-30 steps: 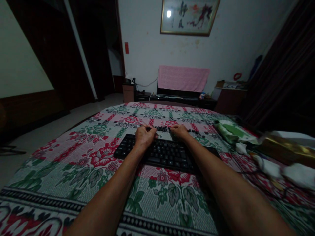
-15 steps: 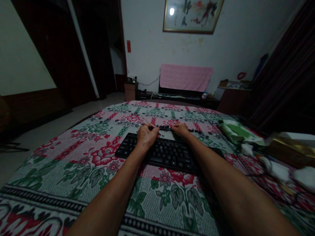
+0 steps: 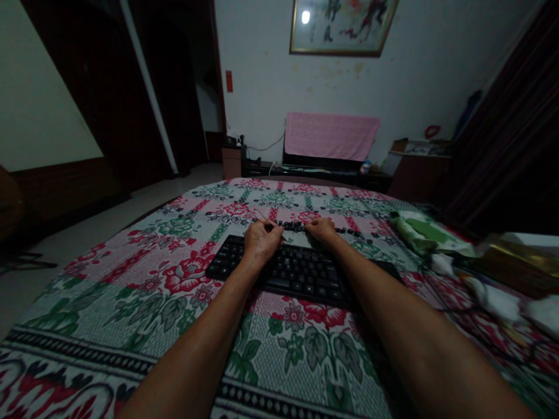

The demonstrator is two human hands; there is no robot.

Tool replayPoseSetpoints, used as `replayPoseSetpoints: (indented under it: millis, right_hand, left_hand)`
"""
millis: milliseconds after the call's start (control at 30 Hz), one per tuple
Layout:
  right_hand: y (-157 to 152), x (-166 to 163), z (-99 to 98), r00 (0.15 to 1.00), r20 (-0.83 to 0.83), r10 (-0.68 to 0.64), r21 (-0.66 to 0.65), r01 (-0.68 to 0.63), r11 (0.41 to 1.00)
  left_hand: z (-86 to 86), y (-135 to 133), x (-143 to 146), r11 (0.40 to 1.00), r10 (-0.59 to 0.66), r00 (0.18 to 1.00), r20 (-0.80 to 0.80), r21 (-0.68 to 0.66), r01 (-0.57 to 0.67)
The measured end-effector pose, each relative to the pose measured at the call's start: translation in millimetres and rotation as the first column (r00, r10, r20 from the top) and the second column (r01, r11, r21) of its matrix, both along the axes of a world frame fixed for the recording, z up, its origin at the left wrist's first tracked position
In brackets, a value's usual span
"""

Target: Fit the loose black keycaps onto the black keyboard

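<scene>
A black keyboard (image 3: 301,270) lies on the patterned cloth, partly covered by my forearms. My left hand (image 3: 262,238) is closed just above the keyboard's back edge, and a thin light stick (image 3: 264,217) pokes out of its fingers to the upper left. Behind the keyboard, small black keycaps (image 3: 292,226) lie in a loose row between my two hands. My right hand (image 3: 322,228) is at the right of that row, fingertips pinched together; whatever they hold is too small to make out. More black keycaps (image 3: 349,231) continue to its right.
The floral cloth (image 3: 174,314) covers the table. At the right are a green and white packet (image 3: 430,233), crumpled white tissue (image 3: 498,299), dark cables (image 3: 441,302) and a gold-coloured box (image 3: 515,259). Beyond the table, a pink towel (image 3: 332,137) hangs over a dark screen.
Both hands stay almost where they were, with the stick in my left hand tilted slightly differently. The whole view has shifted a little.
</scene>
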State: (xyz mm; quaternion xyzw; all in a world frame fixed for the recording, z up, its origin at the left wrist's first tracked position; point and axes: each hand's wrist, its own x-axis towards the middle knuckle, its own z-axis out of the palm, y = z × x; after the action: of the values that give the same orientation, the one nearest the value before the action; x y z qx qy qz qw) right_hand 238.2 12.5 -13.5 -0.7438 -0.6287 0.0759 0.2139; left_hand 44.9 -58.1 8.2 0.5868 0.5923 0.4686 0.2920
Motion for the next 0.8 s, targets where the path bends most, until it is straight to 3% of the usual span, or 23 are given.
replayPoseSetpoints:
  millis: [167,300,400,500,600,800]
  right_hand:
    - [-17,2,10.5,0.996,-0.065,0.054,-0.042,-0.056,0.998]
    - [-49,6,17.5,0.971,-0.113,0.211,-0.012,-0.213,0.977]
    - [-81,8,25.5,0.884,-0.215,0.414,-0.028,-0.43,0.903]
    - [-107,6,35.1,0.812,-0.181,0.555,-0.158,-0.581,0.799]
    - [-120,-1,39.9,0.789,-0.098,0.606,-0.272,-0.608,0.746]
    - [-122,-10,36.3,0.788,0.019,0.615,-0.355,-0.57,0.741]
  left_hand:
    - [3.7,-2,-2,1.0,-0.001,0.993,-0.121,0.001,0.001]
    - [6.7,-6,-3,1.0,0.013,0.967,-0.253,-0.011,-0.016]
    - [9.2,-10,-2,1.0,0.009,0.948,-0.319,-0.007,-0.011]
    - [13.0,-15,-1,1.0,-0.011,0.931,-0.364,-0.008,0.008]
    - [16.0,-20,1,1.0,-0.017,0.922,-0.386,-0.007,0.016]
    - [13.1,-24,7,0.998,0.002,0.886,-0.464,0.05,0.024]
